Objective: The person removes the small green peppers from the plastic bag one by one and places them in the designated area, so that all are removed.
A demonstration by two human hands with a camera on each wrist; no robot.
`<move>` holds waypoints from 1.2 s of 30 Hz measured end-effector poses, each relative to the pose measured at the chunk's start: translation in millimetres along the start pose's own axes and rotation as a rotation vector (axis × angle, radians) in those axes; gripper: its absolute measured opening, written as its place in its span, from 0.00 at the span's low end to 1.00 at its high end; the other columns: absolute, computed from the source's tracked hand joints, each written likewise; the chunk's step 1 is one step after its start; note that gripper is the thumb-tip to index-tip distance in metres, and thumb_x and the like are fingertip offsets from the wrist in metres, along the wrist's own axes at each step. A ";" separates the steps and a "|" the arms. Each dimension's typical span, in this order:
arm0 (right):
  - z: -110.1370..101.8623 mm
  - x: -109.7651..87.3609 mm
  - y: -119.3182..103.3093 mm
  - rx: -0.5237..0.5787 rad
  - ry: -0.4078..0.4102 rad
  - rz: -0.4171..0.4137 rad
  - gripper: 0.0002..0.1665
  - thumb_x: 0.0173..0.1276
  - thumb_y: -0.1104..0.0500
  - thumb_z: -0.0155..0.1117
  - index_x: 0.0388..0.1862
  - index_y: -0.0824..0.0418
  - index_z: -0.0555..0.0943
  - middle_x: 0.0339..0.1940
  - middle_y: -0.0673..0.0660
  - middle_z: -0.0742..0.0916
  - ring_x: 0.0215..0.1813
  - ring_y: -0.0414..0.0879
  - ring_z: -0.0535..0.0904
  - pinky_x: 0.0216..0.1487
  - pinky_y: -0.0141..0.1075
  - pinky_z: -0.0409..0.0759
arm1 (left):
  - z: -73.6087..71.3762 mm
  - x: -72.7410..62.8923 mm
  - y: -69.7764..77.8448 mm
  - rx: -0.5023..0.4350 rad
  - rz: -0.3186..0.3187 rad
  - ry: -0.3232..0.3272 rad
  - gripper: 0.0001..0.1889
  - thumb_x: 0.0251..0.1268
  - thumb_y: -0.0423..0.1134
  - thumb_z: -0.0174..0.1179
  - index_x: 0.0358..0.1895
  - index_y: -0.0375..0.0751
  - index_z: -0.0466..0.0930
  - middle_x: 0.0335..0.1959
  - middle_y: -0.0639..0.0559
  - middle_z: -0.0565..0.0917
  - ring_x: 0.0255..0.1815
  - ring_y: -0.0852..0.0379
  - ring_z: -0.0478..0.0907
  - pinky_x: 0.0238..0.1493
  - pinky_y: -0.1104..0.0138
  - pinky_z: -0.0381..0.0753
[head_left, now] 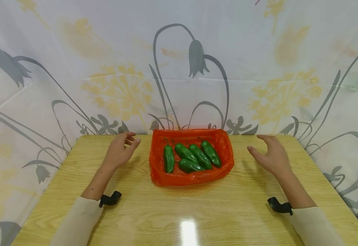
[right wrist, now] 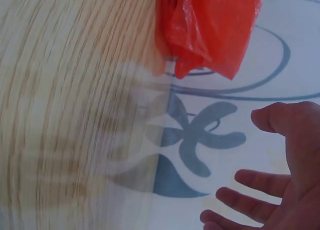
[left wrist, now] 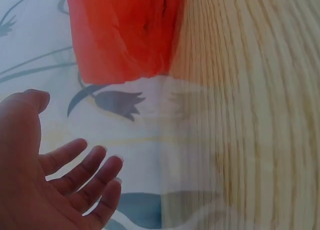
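Note:
Several green peppers point(head_left: 199, 156) with stems lie inside a container lined with a red plastic bag point(head_left: 185, 178), at the middle of the table. To the left of the bag, my left hand point(head_left: 120, 150) is held apart from it, fingers loosely bent and holding nothing. On the other side my right hand point(head_left: 271, 155) hovers with thumb and fingers spread, also touching nothing. Both wrist views show the bag's red side beyond the fingers, and the peppers are hidden there. What stands under the bag cannot be seen.
The light wooden table point(head_left: 154, 212) extends toward me and to both sides. Behind it hangs a white cloth point(head_left: 179, 68) printed with grey and yellow flowers, meeting the table's far edge. Each wrist carries a small black camera mount point(head_left: 110, 199).

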State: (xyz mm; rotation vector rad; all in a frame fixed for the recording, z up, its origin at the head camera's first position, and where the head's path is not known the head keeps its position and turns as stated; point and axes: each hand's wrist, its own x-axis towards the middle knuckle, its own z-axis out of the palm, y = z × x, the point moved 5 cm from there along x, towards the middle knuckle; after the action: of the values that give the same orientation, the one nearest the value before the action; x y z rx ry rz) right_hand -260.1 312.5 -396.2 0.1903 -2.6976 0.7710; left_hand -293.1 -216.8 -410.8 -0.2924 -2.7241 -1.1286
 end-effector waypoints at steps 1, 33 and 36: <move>1.1 0.0 -1.4 0.000 -0.001 -0.002 0.37 0.76 0.46 0.66 0.70 0.73 0.75 0.69 0.77 0.77 0.70 0.76 0.70 0.65 0.72 0.67 | 1.6 -0.3 1.4 -0.006 0.005 -0.003 0.29 0.82 0.56 0.55 0.71 0.36 0.75 0.57 0.38 0.82 0.56 0.39 0.82 0.56 0.44 0.82; 32.8 14.1 -56.6 0.081 0.033 -0.151 0.29 0.69 0.58 0.72 0.64 0.72 0.79 0.58 0.71 0.80 0.59 0.68 0.75 0.59 0.65 0.75 | 68.4 -2.4 3.7 -0.604 -0.126 0.010 0.23 0.78 0.39 0.61 0.66 0.30 0.67 0.50 0.45 0.68 0.48 0.52 0.66 0.49 0.72 0.69; 37.3 17.1 -60.3 0.088 0.021 -0.158 0.28 0.69 0.59 0.71 0.64 0.71 0.79 0.60 0.71 0.79 0.62 0.68 0.74 0.63 0.66 0.73 | 72.5 -2.8 3.5 -0.631 -0.119 0.032 0.22 0.76 0.35 0.62 0.65 0.29 0.68 0.49 0.42 0.69 0.47 0.53 0.67 0.48 0.73 0.70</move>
State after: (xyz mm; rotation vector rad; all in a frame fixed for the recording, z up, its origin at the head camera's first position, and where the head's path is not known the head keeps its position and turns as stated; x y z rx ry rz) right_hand -273.4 241.0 -390.6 0.4081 -2.5933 0.8387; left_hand -296.0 -163.1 -459.6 -0.1867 -2.3054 -1.9861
